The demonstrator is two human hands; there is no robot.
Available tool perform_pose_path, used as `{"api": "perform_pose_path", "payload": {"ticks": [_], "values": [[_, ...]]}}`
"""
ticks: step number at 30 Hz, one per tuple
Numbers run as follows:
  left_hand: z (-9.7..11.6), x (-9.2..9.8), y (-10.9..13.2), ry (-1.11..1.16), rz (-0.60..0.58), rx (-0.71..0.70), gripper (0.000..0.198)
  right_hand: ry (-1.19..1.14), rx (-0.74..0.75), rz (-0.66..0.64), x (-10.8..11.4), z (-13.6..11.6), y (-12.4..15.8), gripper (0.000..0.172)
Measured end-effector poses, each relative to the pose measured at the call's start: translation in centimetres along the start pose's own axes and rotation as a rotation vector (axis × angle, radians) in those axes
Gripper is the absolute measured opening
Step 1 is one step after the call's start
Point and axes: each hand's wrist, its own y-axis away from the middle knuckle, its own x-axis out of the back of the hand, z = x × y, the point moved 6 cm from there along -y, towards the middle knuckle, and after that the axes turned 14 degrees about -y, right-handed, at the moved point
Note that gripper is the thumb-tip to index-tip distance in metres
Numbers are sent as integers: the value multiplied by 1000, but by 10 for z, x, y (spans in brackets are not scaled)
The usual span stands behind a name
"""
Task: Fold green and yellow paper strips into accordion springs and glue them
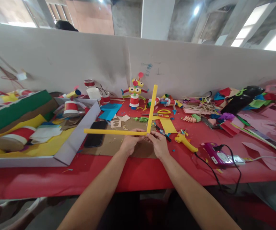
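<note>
Two long yellow paper strips meet at a corner between my hands, above a piece of brown cardboard (pixel 104 150). One paper strip (pixel 106 131) runs out to the left, and my left hand (pixel 130 142) pinches it near the corner. The other paper strip (pixel 153 105) stands up and away from me, with the fingers of my right hand (pixel 159 143) closed on its lower end. At the joint the strips overlap; whether they are stuck together I cannot tell. Just beyond lie yellow-handled scissors (pixel 163 112) and a green folded paper spring (pixel 142 119).
A box (pixel 67 150) with paper cups and craft paper stands left, beside a black phone (pixel 95 134). To the right are a yellow glue gun (pixel 186 142) with its cord and a purple power strip (pixel 216 154). Paper-cup figures (pixel 134 100) stand near the white partition (pixel 99 57).
</note>
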Motion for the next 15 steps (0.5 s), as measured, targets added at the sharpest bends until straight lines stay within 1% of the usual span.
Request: {"api": "perform_pose_path", "payload": {"ticks": [3,8,12,15], "values": [[-2,0,-1,62,-17,35,28,-57,-25,1,1,2,-2,20],[-6,1,-3,98,13,90,23,-95,-39,-9,-1,4,-1,17],[-6,0,-2,78,6,71,22,-73,-34,-14,-3,3,1,17],[-6,-1,-1,68,17,57,25,-45,-49,-14,-3,6,2,19]]}}
